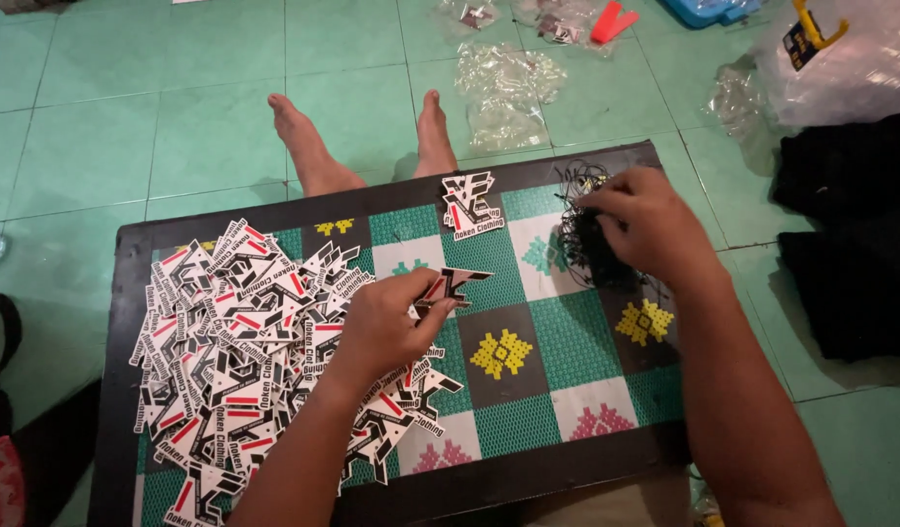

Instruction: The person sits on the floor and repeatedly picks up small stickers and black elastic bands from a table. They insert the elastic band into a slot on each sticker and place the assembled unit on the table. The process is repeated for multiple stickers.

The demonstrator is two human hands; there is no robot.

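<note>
I sit on a green tiled floor (pixel 128 127) with a low board (pixel 528 468) across my lap, covered by a chequered mat (pixel 577 337) of green, white and dark squares with yellow and pink patterns; my bare feet (pixel 313 146) stick out past its far edge. My left hand (pixel 386 327) is closed in a pinch, thumb and fingers holding one cut-out tag (pixel 455 285) in black, white and red; its long axis runs across me, the pointed end aimed away from my palm toward my right hand, and it sits just above the mat, tilted slightly. Under and to the outer side of my left wrist lies a big loose pile of tags (pixel 235 361) of the same kind, overlapping every way. Beyond my left fingertips, near the far edge, a single tag (pixel 471 205) lies flat. My right hand (pixel 645 229) is curled down over a tangle of black strings (pixel 586 244), fingers bent into it; I cannot tell whether it grips any strand, since the knuckles hide the fingertips. Past my right hand are crumpled clear plastic bags (pixel 508 88), a red piece (pixel 611 21) and a blue thing (pixel 708 10) cut off by the top edge. To the outer side of my right arm lies dark cloth (pixel 850 244), with a white bag (pixel 850 68) beyond it, hard to make out
</note>
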